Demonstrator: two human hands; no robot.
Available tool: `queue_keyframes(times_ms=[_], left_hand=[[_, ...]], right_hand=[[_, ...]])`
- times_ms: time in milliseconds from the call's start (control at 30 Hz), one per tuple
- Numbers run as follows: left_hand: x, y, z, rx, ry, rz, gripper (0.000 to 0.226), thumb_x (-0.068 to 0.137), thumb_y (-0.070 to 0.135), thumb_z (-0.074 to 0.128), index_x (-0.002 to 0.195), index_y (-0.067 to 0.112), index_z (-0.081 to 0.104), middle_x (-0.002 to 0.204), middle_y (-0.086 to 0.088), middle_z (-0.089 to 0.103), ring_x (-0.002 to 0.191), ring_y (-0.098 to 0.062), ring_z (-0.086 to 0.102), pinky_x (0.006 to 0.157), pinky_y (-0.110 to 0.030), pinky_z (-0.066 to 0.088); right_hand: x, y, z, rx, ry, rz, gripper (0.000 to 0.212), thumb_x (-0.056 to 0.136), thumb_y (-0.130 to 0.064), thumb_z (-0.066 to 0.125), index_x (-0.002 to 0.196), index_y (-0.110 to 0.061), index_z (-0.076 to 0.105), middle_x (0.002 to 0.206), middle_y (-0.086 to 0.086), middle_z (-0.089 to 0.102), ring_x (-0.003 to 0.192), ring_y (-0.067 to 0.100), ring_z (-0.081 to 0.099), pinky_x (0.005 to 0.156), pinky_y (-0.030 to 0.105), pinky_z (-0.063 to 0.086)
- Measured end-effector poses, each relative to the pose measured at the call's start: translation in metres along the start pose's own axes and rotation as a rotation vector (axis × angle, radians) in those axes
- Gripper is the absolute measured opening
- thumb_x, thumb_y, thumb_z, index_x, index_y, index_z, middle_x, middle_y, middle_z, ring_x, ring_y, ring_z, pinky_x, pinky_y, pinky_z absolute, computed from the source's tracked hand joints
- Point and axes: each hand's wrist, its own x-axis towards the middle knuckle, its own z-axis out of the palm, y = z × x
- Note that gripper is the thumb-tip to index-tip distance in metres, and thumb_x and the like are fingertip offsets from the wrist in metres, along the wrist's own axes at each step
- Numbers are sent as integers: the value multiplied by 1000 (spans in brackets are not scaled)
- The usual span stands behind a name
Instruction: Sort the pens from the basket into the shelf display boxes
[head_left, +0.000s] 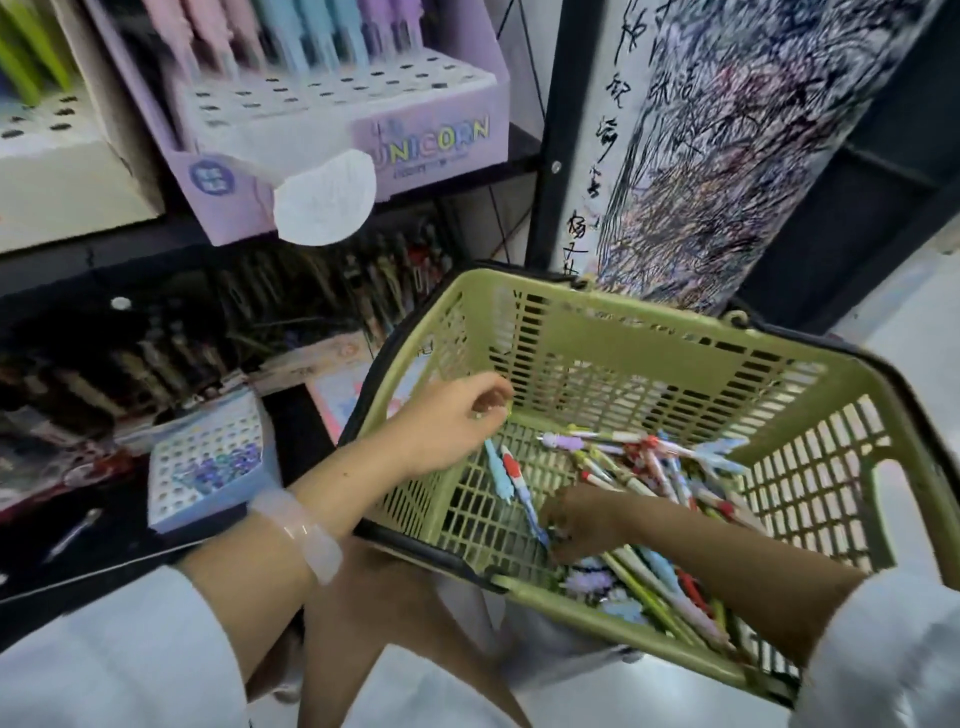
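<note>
- Down at the bottom of the green basket (639, 348) lay the pens (654, 467), a mixed heap massed toward its right and near sides, with two of them (one blue, one red and white) lying apart on the mesh floor to the left.
- Left hand (447, 426) reached over the basket's left rim, its fingers (488, 402) curled in, tips close together; whether they pinched anything could not be told.
- Right hand (587, 519) was low inside the basket among the pens, its fingers (558, 525) bent down at the end of the blue pen (524, 501); a firm grip on it could not be made out.
- A clear bangle (301, 530) sat on the left wrist, and both arms wore white sleeves (104, 654).
- Just left of the basket, on the dark lower shelf (291, 415), stood a pale blue display box (208, 457) with a grid of holes, a few topped with purple pieces.
- Behind it were rows of dark pens (363, 291), blurred.
- On the shelf above, a lilac UNICORN display box (431, 140) held pastel pens (291, 36) along its back rows (front holes open).
- A white tag (327, 197) hung across its front.
- Beyond the basket rose a panel covered in pen scribbles (727, 156).
</note>
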Motion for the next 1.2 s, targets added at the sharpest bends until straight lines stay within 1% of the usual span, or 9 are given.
queue_keyframes(times_ms=[67,133,200,400,667,833,1000,1100,1200], left_hand=[[2,-1,3,17,-32,-10,31,97,27,44,127,20,50,122,5,55,110,-10,50,94,-26,42],[3,-2,6,15,-60,-19,31,97,27,44,127,21,50,122,4,55,109,-9,50,94,-27,42],[2,-3,7,10,-76,-27,32,97,28,44,128,22,50,122,4,55,109,-9,50,94,-28,42],[0,-1,7,-43,-58,-43,31,96,27,44,126,23,52,119,4,56,108,-11,52,92,-27,43],[-3,1,4,-88,-44,-60,26,97,28,44,121,26,53,113,8,55,104,-20,57,88,-33,47],[-7,3,2,-110,-56,-73,25,97,28,43,120,27,53,113,8,55,103,-26,58,87,-40,49],[-11,5,0,-86,-28,-44,25,97,30,43,119,27,53,113,9,55,103,-11,53,88,-28,45],[-15,3,-4,-104,-18,-45,24,97,29,43,118,27,55,116,8,56,102,-11,56,89,-27,45],[-18,3,-7,-169,21,-74,22,96,26,44,115,27,56,116,5,58,107,-19,57,91,-31,46]], right_hand=[[1,1,11,-169,-9,-9,69,83,-42,66,138,-11,37,141,16,33,125,36,37,97,40,39],[-3,4,22,-388,7,31,90,77,-49,69,145,-14,21,145,15,22,129,36,28,99,49,34],[-8,8,34,-515,81,50,94,75,-50,69,145,-15,16,143,17,24,126,36,31,98,49,32],[-9,16,43,-462,177,-89,77,80,-40,67,140,-19,22,132,21,34,113,36,41,92,43,38],[-7,2,39,-528,165,-141,78,81,-27,68,141,-19,18,118,25,45,96,35,53,79,45,50],[-6,-4,36,-557,137,-137,76,86,-25,64,145,-20,18,121,23,47,102,37,54,80,44,48],[-6,-9,41,-543,164,-114,59,92,-24,54,143,-20,26,115,20,51,97,34,55,78,41,49],[-12,-9,29,-353,229,-79,42,89,-24,52,129,-19,40,106,15,54,93,31,56,73,36,47],[-23,-3,-3,24,461,-58,20,88,-19,54,107,-19,46,83,-1,53,79,20,57,61,23,46]])
